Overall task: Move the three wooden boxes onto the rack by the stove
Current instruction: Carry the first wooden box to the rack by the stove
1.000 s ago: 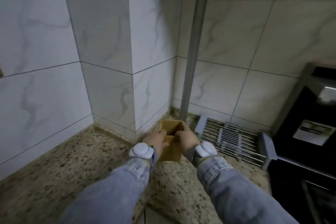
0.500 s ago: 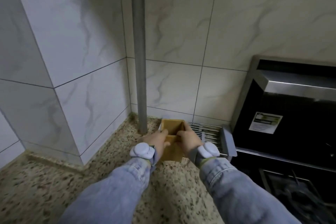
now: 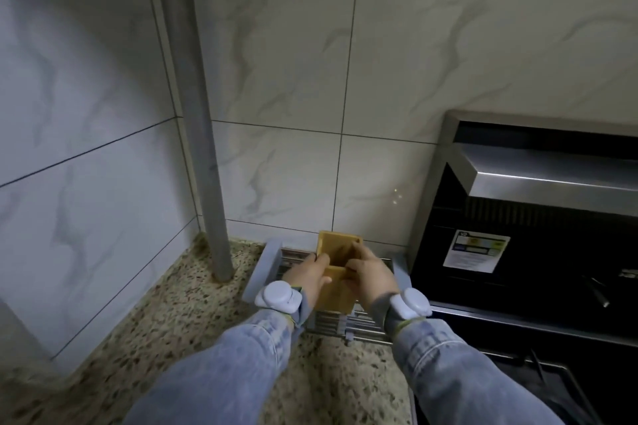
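An open-topped wooden box (image 3: 337, 248) of yellowish wood is held between both hands above the metal rack (image 3: 267, 260). My left hand (image 3: 307, 276) grips its left side with the thumb over the rim. On the other side, my right hand (image 3: 371, 274) clasps it the same way. The rack has grey end pieces and steel bars, and it lies on the speckled counter between a pipe and the stove. My hands and the box hide most of its bars. Whether the box touches the rack cannot be told. No other wooden box is in view.
A grey vertical pipe (image 3: 198, 134) rises from the counter just left of the rack. The black stove (image 3: 524, 252) with a steel hood stands right of the rack. Tiled walls (image 3: 345, 79) close off the back and left. The speckled stone counter (image 3: 165, 331) stretches to the left.
Both hands carried the box to the right, from the counter corner past the pipe to above the rack. The view swung right, bringing the stove further into the frame.
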The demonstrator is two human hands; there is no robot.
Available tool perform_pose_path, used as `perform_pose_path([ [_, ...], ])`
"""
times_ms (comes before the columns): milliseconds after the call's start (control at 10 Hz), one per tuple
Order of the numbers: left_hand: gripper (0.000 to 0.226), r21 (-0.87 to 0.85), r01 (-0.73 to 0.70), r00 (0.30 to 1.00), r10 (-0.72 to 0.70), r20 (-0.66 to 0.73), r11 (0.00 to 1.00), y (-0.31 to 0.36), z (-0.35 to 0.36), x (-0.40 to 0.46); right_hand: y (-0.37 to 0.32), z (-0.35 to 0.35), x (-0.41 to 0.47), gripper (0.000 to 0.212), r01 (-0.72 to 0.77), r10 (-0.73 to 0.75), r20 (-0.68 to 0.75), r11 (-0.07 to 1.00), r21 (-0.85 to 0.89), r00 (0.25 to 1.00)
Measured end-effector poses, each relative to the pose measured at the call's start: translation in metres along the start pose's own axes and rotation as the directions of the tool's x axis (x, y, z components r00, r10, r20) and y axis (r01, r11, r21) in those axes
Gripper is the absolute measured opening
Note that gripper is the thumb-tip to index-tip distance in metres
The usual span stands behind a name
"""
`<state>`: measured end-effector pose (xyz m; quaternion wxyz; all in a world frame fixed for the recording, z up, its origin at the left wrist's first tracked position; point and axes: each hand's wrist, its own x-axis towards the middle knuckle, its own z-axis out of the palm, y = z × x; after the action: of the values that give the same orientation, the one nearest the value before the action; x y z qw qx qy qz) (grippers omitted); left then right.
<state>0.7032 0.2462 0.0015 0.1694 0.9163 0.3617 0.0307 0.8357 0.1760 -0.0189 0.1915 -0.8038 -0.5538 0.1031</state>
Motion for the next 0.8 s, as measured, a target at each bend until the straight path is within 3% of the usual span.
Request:
perform_pose_path([
  [400,0.031,-0.107,-0.033,0.996,0.042,0.084,0.994,0.022,0.045,0.092,0.057,-0.004,0.029,0.034,-0.184,0.185,0.001,0.977,-0.104,0.983],
  [600,0.038,-0.277,-0.107,0.993,0.118,0.022,0.955,0.031,0.065,0.119,0.071,0.007,0.044,0.032,-0.29,0.292,0.014,0.953,-0.085,0.956],
  [700,0.037,-0.323,-0.099,0.989,0.128,0.07,0.941,0.028,0.08,0.135,0.079,0.012,0.054,0.031,-0.355,0.359,0.041,0.931,-0.087,0.932],
  [800,0.028,-0.218,-0.08,0.99,0.103,0.1,0.973,0.025,0.085,0.141,0.084,0.016,0.06,0.035,-0.38,0.385,0.059,0.922,-0.08,0.921],
])
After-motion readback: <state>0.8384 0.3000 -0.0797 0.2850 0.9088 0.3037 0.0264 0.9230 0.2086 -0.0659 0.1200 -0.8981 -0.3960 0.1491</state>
